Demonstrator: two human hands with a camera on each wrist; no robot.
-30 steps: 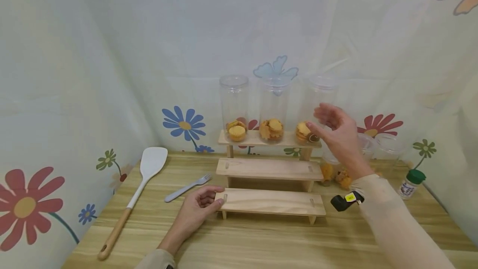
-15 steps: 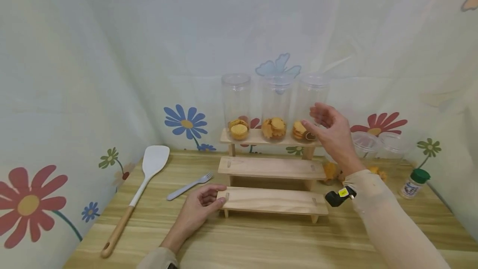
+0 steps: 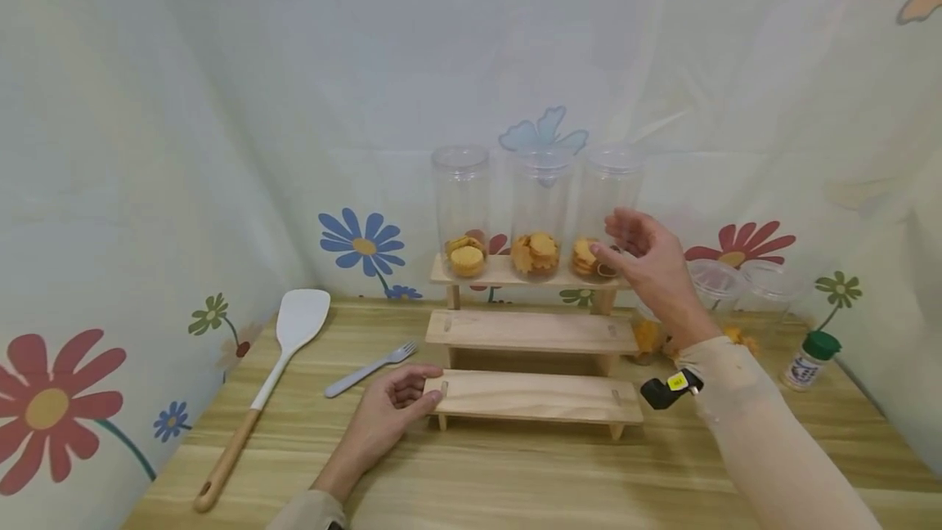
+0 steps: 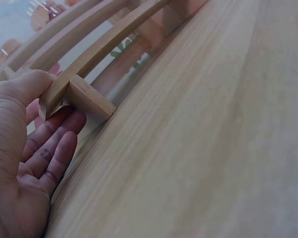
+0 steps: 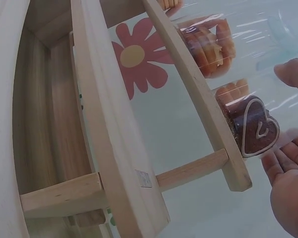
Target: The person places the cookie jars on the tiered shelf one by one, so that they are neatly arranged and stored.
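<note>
My left hand (image 3: 386, 411) pinched the bottom shelf (image 3: 533, 396) by its end, thumb above, fingers beneath. My right hand (image 3: 657, 267), spread wide, was beside the right jar (image 3: 612, 190), upright near the top shelf's (image 3: 500, 271) right end; I couldn't tell whether they touched. A bump could have tipped that jar over the edge or into the middle jar (image 3: 542, 207); a left-hand tug could have rocked both.

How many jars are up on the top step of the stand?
3, in a row on the top step: a left jar, a middle jar and a right jar, which the right hand partly covers. Other jars, on the table, are partly hidden.
</note>
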